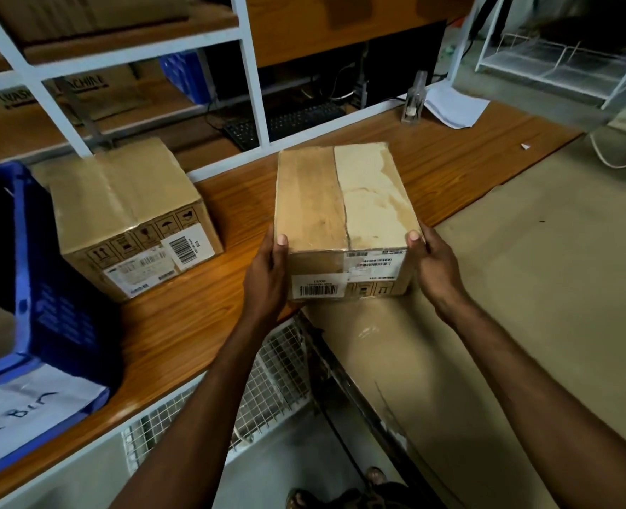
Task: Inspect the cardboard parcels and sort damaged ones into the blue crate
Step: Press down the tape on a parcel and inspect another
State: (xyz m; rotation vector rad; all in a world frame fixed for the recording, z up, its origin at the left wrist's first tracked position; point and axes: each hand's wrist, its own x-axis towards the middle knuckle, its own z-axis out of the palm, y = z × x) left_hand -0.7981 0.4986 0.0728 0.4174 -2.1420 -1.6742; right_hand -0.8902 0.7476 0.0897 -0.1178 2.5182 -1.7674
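A cardboard parcel (344,207) sits at the centre, its taped top worn and peeled pale on the right half, with barcode labels on its near face. My left hand (267,277) grips its left near corner, thumb on the top edge. My right hand (432,266) grips the right near corner the same way. A second, larger parcel (127,211) with handling symbols and labels stands to the left on the wooden table (201,325). The blue crate (47,310) is at the far left, its inside dark.
White shelving (252,104) with more cartons stands behind the table, with a keyboard (285,123) beyond it. A large flat cardboard sheet (506,325) lies to the right. Papers (455,108) and a clear holder (414,97) sit at the back.
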